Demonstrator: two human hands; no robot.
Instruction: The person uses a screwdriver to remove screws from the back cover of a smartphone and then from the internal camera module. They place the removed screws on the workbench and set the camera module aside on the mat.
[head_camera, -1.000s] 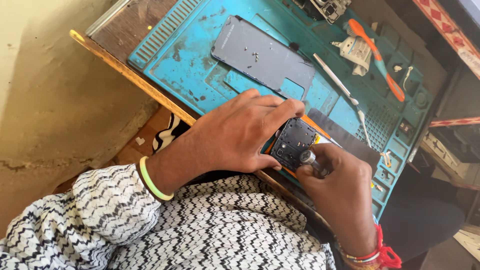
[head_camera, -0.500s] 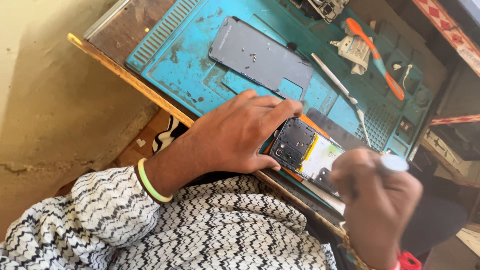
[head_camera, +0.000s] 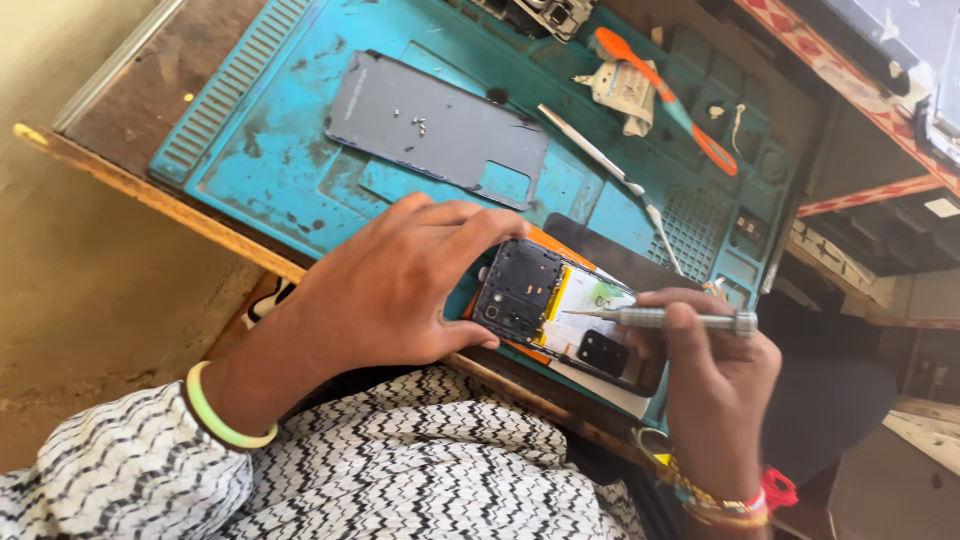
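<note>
Opened phone (head_camera: 560, 315), screwdriver (head_camera: 660, 319) above

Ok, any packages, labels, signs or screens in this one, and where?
Sticker: on the opened phone at the mat's near edge, white-yellow patch, green mark.
Paper tag: far side of mat, beside the orange tool, crumpled, off-white.
Screens: none clearly showing; the phone lies back-up, held by left hand, right hand holding a screwdriver.

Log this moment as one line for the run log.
left hand: steadies opened phone | right hand: holds screwdriver, tip over phone | surface: blue mat
</note>
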